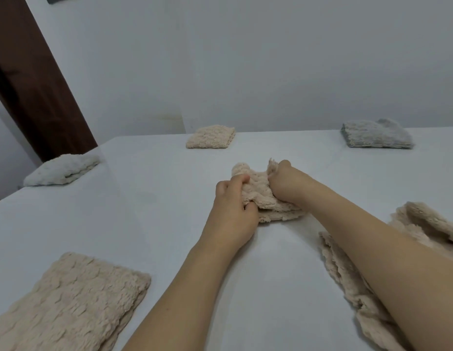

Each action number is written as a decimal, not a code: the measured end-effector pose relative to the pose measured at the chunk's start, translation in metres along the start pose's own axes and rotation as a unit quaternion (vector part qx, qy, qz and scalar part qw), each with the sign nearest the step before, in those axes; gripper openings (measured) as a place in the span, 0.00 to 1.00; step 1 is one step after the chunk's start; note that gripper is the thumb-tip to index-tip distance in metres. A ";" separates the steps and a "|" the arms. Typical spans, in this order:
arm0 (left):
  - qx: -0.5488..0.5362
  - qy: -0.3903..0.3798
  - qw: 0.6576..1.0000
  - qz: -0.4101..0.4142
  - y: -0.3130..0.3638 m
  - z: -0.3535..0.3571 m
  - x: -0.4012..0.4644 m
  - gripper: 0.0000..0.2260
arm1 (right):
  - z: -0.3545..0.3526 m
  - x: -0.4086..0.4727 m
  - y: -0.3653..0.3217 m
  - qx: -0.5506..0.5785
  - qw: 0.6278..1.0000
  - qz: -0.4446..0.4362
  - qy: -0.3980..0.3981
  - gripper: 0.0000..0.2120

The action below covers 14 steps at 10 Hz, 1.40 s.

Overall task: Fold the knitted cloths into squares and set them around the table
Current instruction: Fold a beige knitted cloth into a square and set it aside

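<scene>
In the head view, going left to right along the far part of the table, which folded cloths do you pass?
White folded cloth at the left edge → beige folded cloth at the far edge → grey folded cloth at the far right. The cloth in the hands and the nearer beige ones are left out.

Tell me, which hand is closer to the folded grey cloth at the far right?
The right hand. It grips the beige cloth mid-table, on the side toward the grey cloth. The left hand holds that beige cloth's other side, farther away.
</scene>
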<state>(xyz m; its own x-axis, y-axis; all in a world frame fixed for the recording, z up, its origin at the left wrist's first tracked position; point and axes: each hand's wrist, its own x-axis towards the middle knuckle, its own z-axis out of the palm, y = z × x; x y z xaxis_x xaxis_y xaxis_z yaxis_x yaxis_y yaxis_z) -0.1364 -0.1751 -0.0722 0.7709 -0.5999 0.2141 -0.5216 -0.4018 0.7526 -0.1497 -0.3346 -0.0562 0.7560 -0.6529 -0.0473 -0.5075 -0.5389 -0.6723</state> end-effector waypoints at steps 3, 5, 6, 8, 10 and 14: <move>0.110 0.121 0.986 0.034 -0.002 0.000 0.008 0.21 | -0.001 0.010 0.009 0.018 0.999 -0.024 0.027 0.08; 0.029 0.088 0.995 0.037 -0.016 -0.011 0.010 0.13 | -0.006 0.011 0.015 0.274 0.959 0.067 -0.027 0.13; -0.002 0.112 0.993 0.032 -0.022 -0.014 0.012 0.11 | -0.016 0.011 0.018 0.382 0.909 0.105 -0.130 0.20; 0.199 0.133 0.971 0.009 -0.027 -0.013 0.016 0.07 | -0.045 0.004 0.015 0.246 0.959 0.046 -0.133 0.31; 0.277 0.126 0.932 0.199 -0.017 -0.003 0.019 0.12 | -0.034 0.001 0.014 0.175 0.980 0.006 -0.096 0.12; 0.116 -0.008 0.981 0.154 -0.011 0.014 0.017 0.07 | -0.034 0.001 0.014 0.207 0.972 0.062 -0.093 0.05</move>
<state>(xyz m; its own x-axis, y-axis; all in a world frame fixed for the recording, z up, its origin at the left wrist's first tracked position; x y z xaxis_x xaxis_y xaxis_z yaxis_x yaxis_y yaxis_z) -0.1225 -0.1909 -0.0852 0.5583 -0.7274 0.3989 -0.8001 -0.3450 0.4908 -0.1698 -0.3612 -0.0407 0.7806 -0.5707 -0.2547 -0.4190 -0.1755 -0.8908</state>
